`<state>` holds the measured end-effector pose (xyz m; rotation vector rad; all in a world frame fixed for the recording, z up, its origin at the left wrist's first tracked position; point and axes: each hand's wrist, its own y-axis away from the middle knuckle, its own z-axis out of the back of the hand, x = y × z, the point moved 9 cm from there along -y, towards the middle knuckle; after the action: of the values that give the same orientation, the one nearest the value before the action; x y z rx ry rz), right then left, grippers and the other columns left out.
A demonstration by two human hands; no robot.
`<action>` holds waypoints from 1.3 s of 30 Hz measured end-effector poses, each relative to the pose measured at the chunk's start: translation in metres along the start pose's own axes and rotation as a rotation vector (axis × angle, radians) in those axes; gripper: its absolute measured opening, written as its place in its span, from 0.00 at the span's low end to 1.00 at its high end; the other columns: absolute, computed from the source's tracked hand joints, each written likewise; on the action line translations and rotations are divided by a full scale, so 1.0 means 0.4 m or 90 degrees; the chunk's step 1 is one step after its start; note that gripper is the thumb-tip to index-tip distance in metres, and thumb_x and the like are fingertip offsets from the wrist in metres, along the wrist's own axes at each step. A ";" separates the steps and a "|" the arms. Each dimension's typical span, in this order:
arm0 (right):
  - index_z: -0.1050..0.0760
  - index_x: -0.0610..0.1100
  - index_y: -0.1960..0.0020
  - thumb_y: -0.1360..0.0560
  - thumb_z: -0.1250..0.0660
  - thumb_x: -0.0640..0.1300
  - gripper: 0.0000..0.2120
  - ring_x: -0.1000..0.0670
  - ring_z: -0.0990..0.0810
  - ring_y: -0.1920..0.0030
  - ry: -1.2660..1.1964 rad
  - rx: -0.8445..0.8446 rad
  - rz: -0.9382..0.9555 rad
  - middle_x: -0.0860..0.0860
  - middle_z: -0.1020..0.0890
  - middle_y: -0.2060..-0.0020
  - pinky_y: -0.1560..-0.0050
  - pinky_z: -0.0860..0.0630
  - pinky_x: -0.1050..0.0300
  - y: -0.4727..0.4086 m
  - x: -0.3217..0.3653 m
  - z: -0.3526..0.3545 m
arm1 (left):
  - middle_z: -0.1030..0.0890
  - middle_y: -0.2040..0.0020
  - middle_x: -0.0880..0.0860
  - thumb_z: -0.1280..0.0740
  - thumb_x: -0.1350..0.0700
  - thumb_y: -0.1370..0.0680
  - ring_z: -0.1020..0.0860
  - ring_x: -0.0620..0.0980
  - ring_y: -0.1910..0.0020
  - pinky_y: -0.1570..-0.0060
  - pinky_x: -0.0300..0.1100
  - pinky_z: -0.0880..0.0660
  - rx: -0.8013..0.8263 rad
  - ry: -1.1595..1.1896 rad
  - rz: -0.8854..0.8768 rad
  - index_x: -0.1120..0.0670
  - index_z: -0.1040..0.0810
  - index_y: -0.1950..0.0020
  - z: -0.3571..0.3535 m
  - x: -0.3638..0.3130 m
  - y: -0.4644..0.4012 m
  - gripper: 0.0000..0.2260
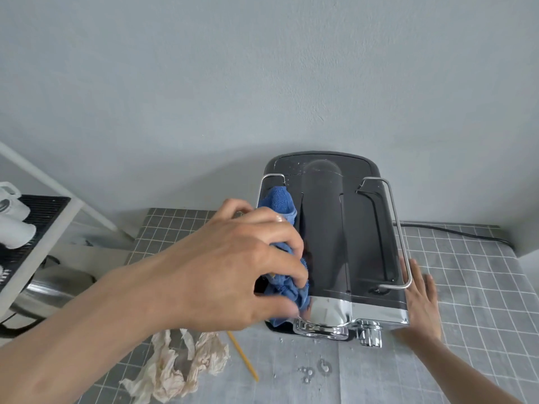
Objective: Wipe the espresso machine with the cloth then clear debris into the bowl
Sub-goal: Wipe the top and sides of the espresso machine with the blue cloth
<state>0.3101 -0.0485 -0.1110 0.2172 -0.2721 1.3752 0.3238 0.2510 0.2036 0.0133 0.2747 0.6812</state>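
Item count, head view: one espresso machine (335, 240), fitted with two chrome side rails, one on the left (272, 177) and one on the right (399, 228). One blue cloth (281, 204). Two hands: one left hand (233, 266), one right hand (420, 298). One crumpled paper wad (180, 365). One yellow stick (243, 357). One black power cable (455, 233). One gridded mat (466, 287). White cups at the left edge: at least two (14, 225), exact number not determinable.
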 end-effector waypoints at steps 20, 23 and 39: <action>0.41 0.49 0.17 0.21 0.28 0.47 0.37 0.58 0.67 0.18 0.053 -0.040 -0.016 0.54 0.54 0.17 0.17 0.51 0.36 -0.007 -0.029 -0.024 | 0.22 0.44 0.41 0.30 0.48 0.20 0.24 0.46 0.45 0.43 0.51 0.25 -0.103 0.015 0.096 0.39 0.20 0.42 0.044 0.073 -0.117 0.08; 0.41 0.51 0.17 0.21 0.26 0.46 0.38 0.62 0.71 0.21 0.038 -0.064 -0.023 0.53 0.52 0.18 0.17 0.51 0.34 0.002 -0.010 0.004 | 0.22 0.45 0.40 0.26 0.45 0.24 0.26 0.42 0.43 0.41 0.47 0.27 -0.035 0.075 0.093 0.37 0.20 0.41 0.037 0.070 -0.104 0.12; 0.71 0.61 0.19 0.24 0.23 0.47 0.59 0.54 0.60 0.16 0.005 -0.068 0.028 0.50 0.48 0.17 0.17 0.51 0.39 -0.004 -0.009 -0.010 | 0.25 0.49 0.41 0.24 0.52 0.24 0.29 0.42 0.47 0.46 0.48 0.26 0.088 0.021 0.046 0.40 0.22 0.46 0.029 0.021 -0.136 0.12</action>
<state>0.3114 -0.0511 -0.1158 0.1180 -0.3441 1.4003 0.3667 0.2147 0.2070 0.1445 0.3538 0.7338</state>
